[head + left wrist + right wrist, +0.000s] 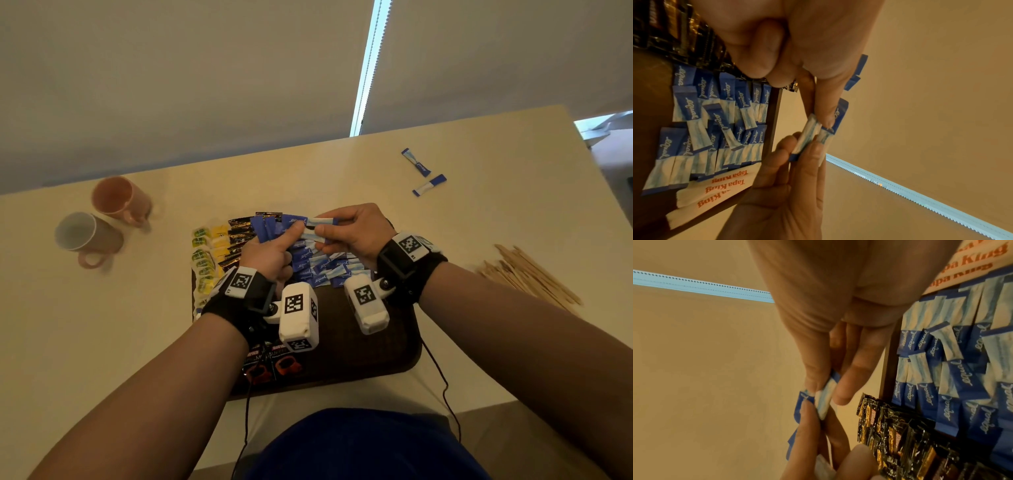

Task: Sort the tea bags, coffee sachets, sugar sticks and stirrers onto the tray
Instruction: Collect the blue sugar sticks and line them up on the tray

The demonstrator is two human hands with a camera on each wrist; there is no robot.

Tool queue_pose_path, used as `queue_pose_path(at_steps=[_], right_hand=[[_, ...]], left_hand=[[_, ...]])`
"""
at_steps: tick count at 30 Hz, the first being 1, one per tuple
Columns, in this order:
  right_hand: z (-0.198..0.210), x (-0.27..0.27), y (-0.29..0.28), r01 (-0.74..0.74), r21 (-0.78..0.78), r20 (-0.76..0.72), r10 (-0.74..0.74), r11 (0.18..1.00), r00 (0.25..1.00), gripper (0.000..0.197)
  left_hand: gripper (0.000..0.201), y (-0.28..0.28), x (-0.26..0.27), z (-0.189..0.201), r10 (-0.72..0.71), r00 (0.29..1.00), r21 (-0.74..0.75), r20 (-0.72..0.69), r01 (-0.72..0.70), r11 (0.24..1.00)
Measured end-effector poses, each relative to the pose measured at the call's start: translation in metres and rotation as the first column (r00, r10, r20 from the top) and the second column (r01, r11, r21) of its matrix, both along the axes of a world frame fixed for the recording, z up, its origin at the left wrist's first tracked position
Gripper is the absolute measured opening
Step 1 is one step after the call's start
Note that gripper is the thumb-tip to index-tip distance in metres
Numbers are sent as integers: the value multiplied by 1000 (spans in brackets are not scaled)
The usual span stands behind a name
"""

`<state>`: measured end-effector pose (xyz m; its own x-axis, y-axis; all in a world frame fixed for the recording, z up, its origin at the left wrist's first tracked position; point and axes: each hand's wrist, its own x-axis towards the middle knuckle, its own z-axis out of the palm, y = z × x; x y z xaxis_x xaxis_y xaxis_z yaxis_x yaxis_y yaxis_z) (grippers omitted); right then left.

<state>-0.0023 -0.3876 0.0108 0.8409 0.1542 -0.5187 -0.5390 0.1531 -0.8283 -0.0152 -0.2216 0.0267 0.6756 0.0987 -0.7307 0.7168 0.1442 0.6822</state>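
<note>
Both hands hold a small bundle of blue-and-white sugar sticks (313, 224) (807, 134) (824, 402) above the far side of the dark brown tray (376, 346). My left hand (294, 229) (824, 120) pinches the sticks' blue ends. My right hand (322, 234) (826, 391) pinches their white ends between thumb and fingers. On the tray lie rows of sugar sticks (322, 270) (715, 121) (962, 369), black-and-gold coffee sachets (239, 236) (910, 434) and yellow-green tea bags (205, 260). Two more sugar sticks (423, 173) lie on the table at the far right. Wooden stirrers (527, 274) are piled right of the tray.
Two mugs (102, 219) stand on the table to the left. White packets with orange print (715, 186) (972, 261) lie beside the sugar sticks on the tray. Dark sachets with red print (274, 359) sit at the tray's near left. The table's right edge lies beyond the stirrers.
</note>
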Motion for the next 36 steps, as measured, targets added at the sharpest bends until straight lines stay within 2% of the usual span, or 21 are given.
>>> queue_pose_path(at_steps=[2,4,5,7,8,10,12,13,19,24,27,29,31,34,36], right_hand=[[-1,4,-4,4,-36,27,-3,999,1000,22],[-3,10,-12,10,-76,29,-8,997,1000,23],[-5,14,-18,17,-107,23,-14,994,1000,23],[-11,23,-32,-21,-250,5,23,968,1000,21],[-16,27,-38,-81,-368,-7,84,926,996,21],[-30,34,-44,-237,-582,-55,253,778,966,19],[-43,38,-40,-354,-675,-108,388,648,915,15],[-48,40,-35,-388,-691,-121,432,610,894,13],[-57,46,-10,-460,-764,-171,546,453,820,22],[-50,52,-14,-416,-815,-167,524,404,835,22],[-45,52,-18,-359,-848,-133,500,390,856,20],[-40,50,-18,-279,-865,-45,491,416,870,21],[-30,45,-15,-234,-833,51,490,502,870,25],[-14,32,-7,-298,-692,86,485,658,870,34],[-9,24,1,-303,-636,116,477,709,871,37]], left_hand=[[35,-3,1,4,-3,1000,-4,31,3,1000],[13,-5,2,6,7,996,11,83,-8,1000],[9,-4,2,4,10,995,41,103,-14,999],[24,2,3,-5,-17,995,112,99,5,994],[25,6,4,-10,-20,996,138,89,8,990],[20,11,3,-16,-17,997,138,79,6,990],[18,13,1,-18,-9,998,111,56,3,994],[18,13,0,-18,-9,999,95,49,4,995],[13,19,-4,-17,2,1000,20,26,-2,1000],[15,21,-2,-15,-12,1000,-9,27,12,1000],[19,21,-1,-15,43,999,-168,-18,-45,985],[24,19,-1,-13,93,995,-249,-31,-98,963],[27,15,-2,-11,104,994,-242,15,-98,965],[27,12,-4,-10,107,988,-183,112,-85,979],[26,10,-4,-10,100,983,-141,153,-79,987]])
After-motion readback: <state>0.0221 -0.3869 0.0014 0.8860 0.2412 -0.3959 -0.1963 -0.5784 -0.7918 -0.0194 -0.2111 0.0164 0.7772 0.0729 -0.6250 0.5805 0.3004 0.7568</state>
